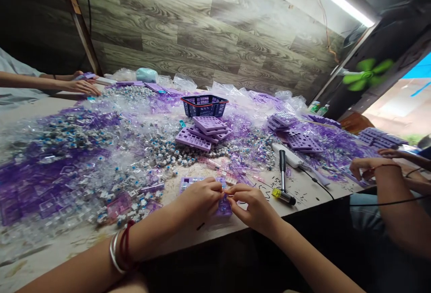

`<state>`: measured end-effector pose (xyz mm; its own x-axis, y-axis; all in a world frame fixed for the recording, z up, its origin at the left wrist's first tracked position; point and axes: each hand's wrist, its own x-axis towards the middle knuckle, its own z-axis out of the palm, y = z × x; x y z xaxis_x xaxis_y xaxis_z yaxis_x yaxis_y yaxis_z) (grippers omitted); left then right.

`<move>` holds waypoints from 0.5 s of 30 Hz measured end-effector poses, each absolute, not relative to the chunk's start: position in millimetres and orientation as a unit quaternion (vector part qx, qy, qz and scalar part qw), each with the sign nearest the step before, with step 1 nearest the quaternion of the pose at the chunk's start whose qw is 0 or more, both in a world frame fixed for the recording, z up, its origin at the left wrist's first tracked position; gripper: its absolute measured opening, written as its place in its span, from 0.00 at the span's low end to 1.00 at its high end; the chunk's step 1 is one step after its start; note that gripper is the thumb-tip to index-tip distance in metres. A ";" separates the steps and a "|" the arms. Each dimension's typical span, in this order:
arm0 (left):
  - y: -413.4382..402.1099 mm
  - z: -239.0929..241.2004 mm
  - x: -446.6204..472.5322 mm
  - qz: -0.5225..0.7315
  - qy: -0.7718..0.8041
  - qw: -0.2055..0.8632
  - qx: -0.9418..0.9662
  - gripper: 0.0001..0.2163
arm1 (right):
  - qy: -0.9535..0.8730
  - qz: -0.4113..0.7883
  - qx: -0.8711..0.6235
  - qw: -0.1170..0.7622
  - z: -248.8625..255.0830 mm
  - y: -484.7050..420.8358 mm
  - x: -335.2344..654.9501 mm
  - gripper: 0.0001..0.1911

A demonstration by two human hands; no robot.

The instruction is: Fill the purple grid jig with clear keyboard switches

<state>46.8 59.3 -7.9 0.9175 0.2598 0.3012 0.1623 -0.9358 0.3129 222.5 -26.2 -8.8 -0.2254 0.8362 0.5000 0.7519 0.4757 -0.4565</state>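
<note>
My left hand (198, 198) and my right hand (254, 205) meet at the table's near edge, fingertips pinched together over a small purple plastic tray (224, 207). Both hands grip this tray; a tiny part between the fingertips is too small to make out. Another purple tray (188, 182) lies just behind my left hand. Loose white-and-blue key switches (168, 156) lie scattered beyond it.
A stack of purple trays (205, 131) and a dark blue basket (204, 105) stand mid-table. A black-and-yellow screwdriver (283, 180) lies to the right. Clear and purple bags (50, 167) cover the left. Other people's hands work at far left (81, 85) and right (365, 167).
</note>
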 end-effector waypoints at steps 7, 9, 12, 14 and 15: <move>62.7 -13.2 46.5 0.208 0.085 0.137 0.965 0.10 | -0.776 0.022 -0.542 0.323 -8.2 -31.4 216.8 0.12; 64.1 -15.5 46.6 0.208 0.081 0.126 0.967 0.09 | -0.758 0.033 -0.565 0.323 -9.1 -33.5 216.2 0.12; 64.3 -17.9 46.5 0.205 0.081 0.098 0.970 0.08 | -0.729 0.074 -0.592 0.335 -11.1 -36.0 216.4 0.11; 62.8 -17.5 45.8 0.211 0.082 0.069 0.972 0.07 | -0.717 0.097 -0.600 0.343 -11.8 -37.3 216.4 0.11; 61.7 -16.6 45.3 0.213 0.082 0.055 0.972 0.06 | -0.713 0.106 -0.601 0.345 -11.9 -37.8 216.2 0.11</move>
